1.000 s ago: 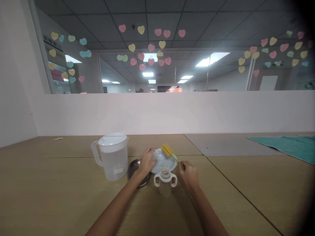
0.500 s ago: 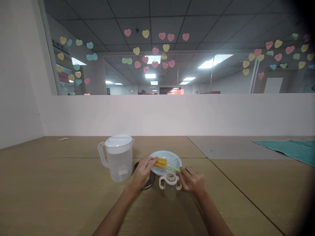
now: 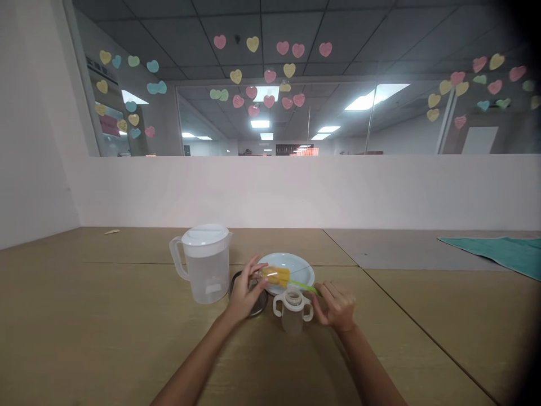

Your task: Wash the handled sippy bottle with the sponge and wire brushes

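Note:
My right hand (image 3: 337,306) is closed on the thin green handle of a bottle brush (image 3: 284,277) with a yellow sponge head, held sideways. My left hand (image 3: 245,290) grips what looks like a small clear cap (image 3: 267,273) between thumb and fingers, around the left part of the sponge. A clear baby bottle (image 3: 292,321) with a white two-handled collar stands upright and uncovered just below the brush. Behind the brush lies a pale plate (image 3: 305,270). Under my left hand is a dark round dish (image 3: 260,305), partly hidden.
A lidded translucent pitcher (image 3: 208,270) holding clear liquid stands left of my left hand. At the far right lies a teal cloth (image 3: 502,254). A small flat pale piece (image 3: 112,232) lies at the back left. A low wall (image 3: 270,192) with a window closes off the table's far side.
The left hand has shifted slightly left and its fingers have spread wider around the sponge end. A clear covering now shows over the sponge. The camera view has tilted slightly.

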Demonstrator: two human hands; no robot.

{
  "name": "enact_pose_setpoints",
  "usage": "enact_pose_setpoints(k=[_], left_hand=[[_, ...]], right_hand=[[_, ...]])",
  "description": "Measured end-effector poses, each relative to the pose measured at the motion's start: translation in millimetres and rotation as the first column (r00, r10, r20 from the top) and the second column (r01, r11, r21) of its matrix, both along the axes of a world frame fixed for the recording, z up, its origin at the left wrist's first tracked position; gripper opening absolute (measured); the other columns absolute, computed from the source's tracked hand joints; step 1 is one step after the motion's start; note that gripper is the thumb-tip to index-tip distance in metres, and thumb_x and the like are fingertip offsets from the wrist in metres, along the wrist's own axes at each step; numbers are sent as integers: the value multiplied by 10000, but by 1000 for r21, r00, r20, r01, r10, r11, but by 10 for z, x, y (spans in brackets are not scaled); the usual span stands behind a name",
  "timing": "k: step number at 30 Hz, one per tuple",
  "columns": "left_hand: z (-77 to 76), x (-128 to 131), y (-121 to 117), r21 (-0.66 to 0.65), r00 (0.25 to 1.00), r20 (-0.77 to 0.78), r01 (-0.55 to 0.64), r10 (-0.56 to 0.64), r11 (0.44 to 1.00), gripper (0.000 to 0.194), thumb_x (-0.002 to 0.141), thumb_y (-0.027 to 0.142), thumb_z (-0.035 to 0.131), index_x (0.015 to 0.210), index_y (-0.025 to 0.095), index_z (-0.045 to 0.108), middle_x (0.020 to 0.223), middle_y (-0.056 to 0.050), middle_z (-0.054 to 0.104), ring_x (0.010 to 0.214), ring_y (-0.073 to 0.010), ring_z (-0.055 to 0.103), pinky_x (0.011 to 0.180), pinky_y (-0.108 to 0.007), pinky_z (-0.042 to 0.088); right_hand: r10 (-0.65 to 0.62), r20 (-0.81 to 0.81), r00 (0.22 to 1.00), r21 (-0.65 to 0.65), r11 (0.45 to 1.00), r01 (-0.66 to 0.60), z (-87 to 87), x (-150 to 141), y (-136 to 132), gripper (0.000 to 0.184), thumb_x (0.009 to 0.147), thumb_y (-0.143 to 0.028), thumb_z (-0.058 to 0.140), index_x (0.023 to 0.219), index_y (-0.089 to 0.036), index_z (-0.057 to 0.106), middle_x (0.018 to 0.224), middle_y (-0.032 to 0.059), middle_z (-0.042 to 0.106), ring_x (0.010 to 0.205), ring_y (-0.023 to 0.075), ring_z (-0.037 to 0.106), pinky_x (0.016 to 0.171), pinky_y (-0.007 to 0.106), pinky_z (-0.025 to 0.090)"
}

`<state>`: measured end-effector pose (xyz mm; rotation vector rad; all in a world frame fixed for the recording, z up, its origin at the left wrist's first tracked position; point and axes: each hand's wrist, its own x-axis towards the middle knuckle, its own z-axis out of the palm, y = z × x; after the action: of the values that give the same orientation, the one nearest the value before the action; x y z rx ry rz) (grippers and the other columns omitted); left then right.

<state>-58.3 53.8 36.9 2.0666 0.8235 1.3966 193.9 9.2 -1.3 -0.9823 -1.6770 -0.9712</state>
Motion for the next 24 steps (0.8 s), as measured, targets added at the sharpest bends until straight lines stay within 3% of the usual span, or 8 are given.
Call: enact_pose_setpoints(k=[2, 3, 6, 9, 13, 18, 21, 24], left_hand=[[-27, -69, 88, -96, 990, 97, -89, 99, 991, 506, 861, 382, 445, 1316, 198, 323, 1110, -93, 608, 947, -168, 602, 851, -315, 489], [-50, -115, 140, -100, 976, 93, -188, 198, 977, 490, 859, 393, 440, 1298, 197, 345, 1091, -87, 609, 932, -172, 604, 839, -320, 490], [-160, -267, 291, 97, 888, -127, -433, 442, 896, 478, 818, 338, 512, 1261, 204, 390, 1212, -95, 525, 1065, -218, 538, 910, -371, 453], [-304, -366, 382, 312, 749, -403, -427, 526, 849, 418, 797, 152, 473, 1209, 220, 449, 1210, -86, 485, 1085, -216, 512, 926, -366, 441], [-428, -383, 425, 358, 606, -568, -428, 557, 830, 500, 741, 11, 422, 1192, 223, 456, 1111, -72, 490, 982, -176, 543, 859, -302, 467], [-479, -367, 519, 332, 614, -591, -407, 524, 851, 547, 734, -23, 372, 1217, 229, 431, 1185, -79, 441, 1025, -166, 535, 881, -296, 464], [-489, -362, 574, 268, 662, -570, -411, 487, 871, 576, 701, -45, 375, 1214, 210, 435, 1218, -91, 436, 1078, -171, 517, 932, -323, 448], [-428, -306, 592, 274, 742, -505, -346, 440, 897, 594, 662, -51, 379, 1200, 188, 457, 1263, -94, 432, 1240, -200, 391, 1054, -408, 346]], right_hand=[[-77, -45, 996, -9, 997, 77, -21, 5, 10, 170, 820, -262, 511, 759, -150, 622, 597, 26, 558, 582, 132, 456, 574, 259, 285], [-129, -80, 988, -17, 992, 128, -34, 10, 19, 172, 829, -267, 507, 770, -152, 621, 610, 24, 569, 586, 130, 463, 573, 255, 284], [-283, -187, 941, -57, 959, 277, -77, 36, 65, 181, 853, -283, 498, 799, -159, 617, 650, 18, 597, 611, 127, 491, 571, 244, 279], [-373, -229, 899, -117, 927, 355, -130, 68, 134, 213, 870, -306, 481, 792, -163, 618, 661, 16, 604, 633, 127, 509, 575, 239, 277], [-421, -249, 872, -178, 905, 386, -205, 100, 221, 262, 877, -341, 457, 783, -165, 627, 652, 19, 600, 610, 123, 497, 558, 243, 253], [-443, -282, 851, -225, 893, 390, -253, 107, 270, 292, 881, -363, 439, 797, -164, 634, 651, 27, 601, 587, 116, 482, 544, 243, 230], [-453, -288, 844, -246, 887, 392, -248, 98, 274, 300, 882, -368, 433, 787, -169, 636, 658, 28, 606, 588, 121, 491, 536, 250, 215], [-459, -298, 837, -259, 883, 392, -228, 87, 265, 318, 886, -370, 420, 782, -165, 640, 654, 32, 604, 584, 119, 489, 535, 251, 212]])
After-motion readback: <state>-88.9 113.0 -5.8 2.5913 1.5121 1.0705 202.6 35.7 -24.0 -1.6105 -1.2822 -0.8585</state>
